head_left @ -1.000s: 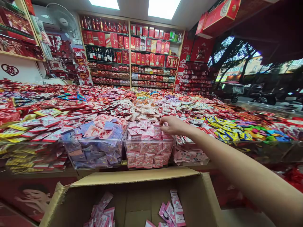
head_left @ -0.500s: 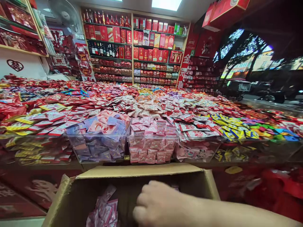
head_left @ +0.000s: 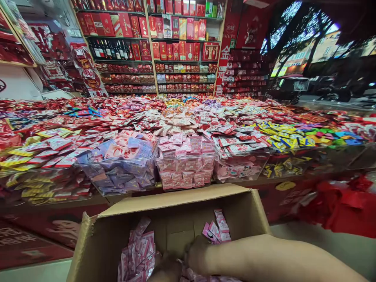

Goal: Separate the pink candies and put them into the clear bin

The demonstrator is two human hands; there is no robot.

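An open cardboard box (head_left: 76, 254) stands below the display, with pink candy packets (head_left: 138, 254) heaped on its left side. A smaller group of pink packets (head_left: 219, 227) lies at the box's right rear. My right hand (head_left: 198, 254) reaches down inside the box, its forearm coming in from the right. Beside it, low in the box, is my left hand (head_left: 167, 268), dark in the shadow. Both hands are at more pink packets near the bottom edge of the picture. Shadow and blur hide the fingers of each hand, so what they grip does not show.
Just behind the box stands a clear bin (head_left: 185, 172) of pink packets. A bin of lilac packets (head_left: 123, 178) adjoins it on the left, and red-and-white packets (head_left: 239, 147) fill another on the right. A red plastic bag (head_left: 340, 207) is at the right.
My right hand has gone from above the box down into it. My left hand has come into view. The packets at the right rear now show, and the view has tilted downward.
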